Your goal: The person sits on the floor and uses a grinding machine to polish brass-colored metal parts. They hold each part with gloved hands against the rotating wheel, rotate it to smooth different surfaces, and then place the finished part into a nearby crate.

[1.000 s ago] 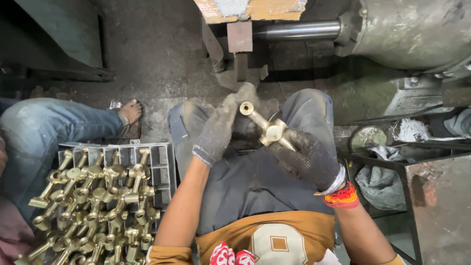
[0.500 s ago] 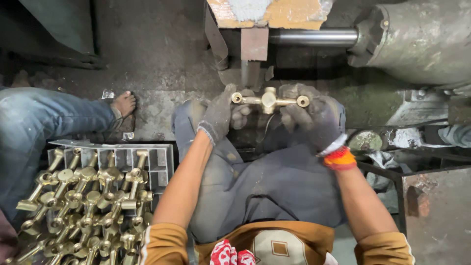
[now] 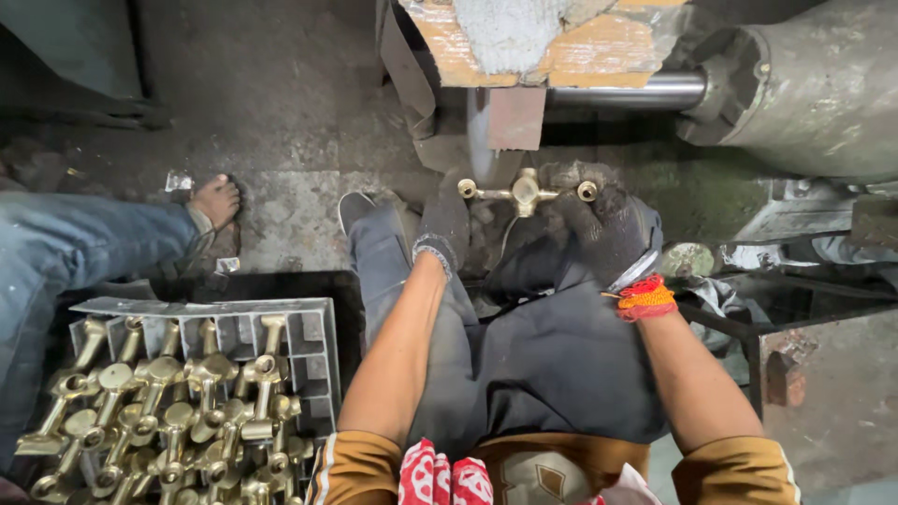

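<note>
We hold a brass tap fitting (image 3: 522, 191) level under the machine's steel block (image 3: 513, 117).

Our gloved left hand (image 3: 445, 223) grips its 9 o'clock end, our gloved right hand (image 3: 606, 229) its 3 o'clock end. At 8 o'clock, a grey crate (image 3: 309, 337) holds more brass fittings (image 3: 168, 402).

The floor (image 3: 281, 112) is dark, grimy concrete, stained and littered with small scraps. At the upper right a large grey metal cylinder (image 3: 814, 84) lies with a steel rod (image 3: 627, 91) running left to a worn orange-painted machine block (image 3: 552, 42). At the lower left sits a grey plastic crate (image 3: 309, 327) filled with brass castings (image 3: 178, 402). Light is dim and falls from above.
</note>
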